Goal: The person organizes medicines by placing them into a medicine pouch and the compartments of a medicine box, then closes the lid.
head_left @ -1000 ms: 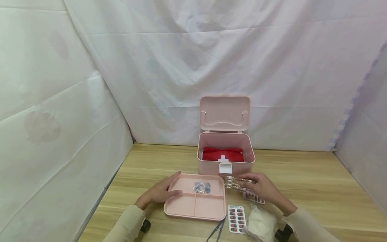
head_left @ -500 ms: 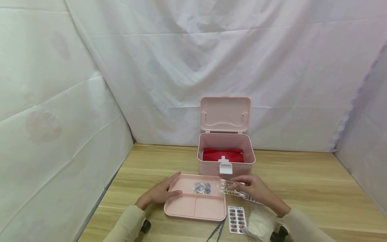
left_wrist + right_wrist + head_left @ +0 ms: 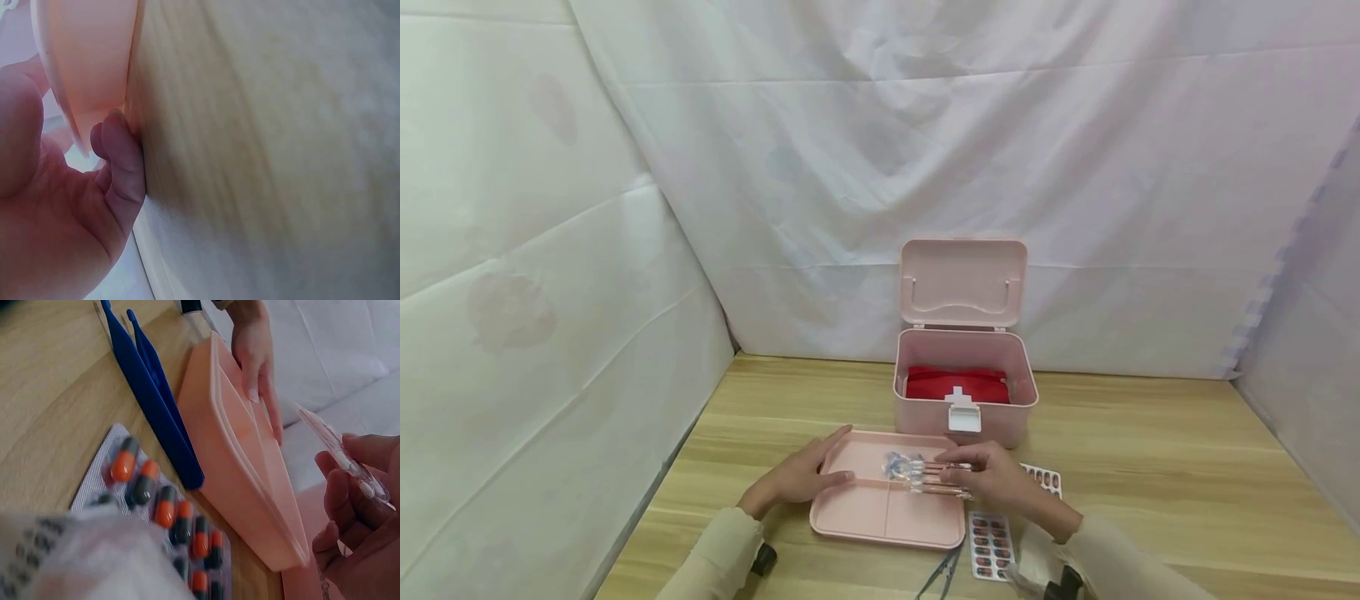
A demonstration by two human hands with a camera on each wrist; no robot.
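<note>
My left hand (image 3: 797,475) holds the pink divided tray (image 3: 850,510) at its left end. The thumb lies over the rim, and curled fingers show against the outer wall in the left wrist view. Over the tray's right side, my right hand (image 3: 1000,485) pinches a clear-wrapped set of cotton swabs (image 3: 938,481) between thumb and fingers. In the right wrist view the swabs (image 3: 334,442) are above the tray's rim. A small clear packet with blue pieces (image 3: 895,464) lies in the tray's long back compartment, partly overlapped by the swabs.
Behind the tray stands an open pink box (image 3: 917,421) with a red pouch (image 3: 931,383) inside. Blue tweezers (image 3: 147,394), a capsule blister pack (image 3: 991,546) and a bagged white bundle (image 3: 1036,557) lie in front. Another blister pack (image 3: 1047,477) lies beyond my right hand.
My right hand has carried the swabs leftward from beside the tray to over its back compartment, uncovering more of the farther blister pack. My left hand stays on the tray.
</note>
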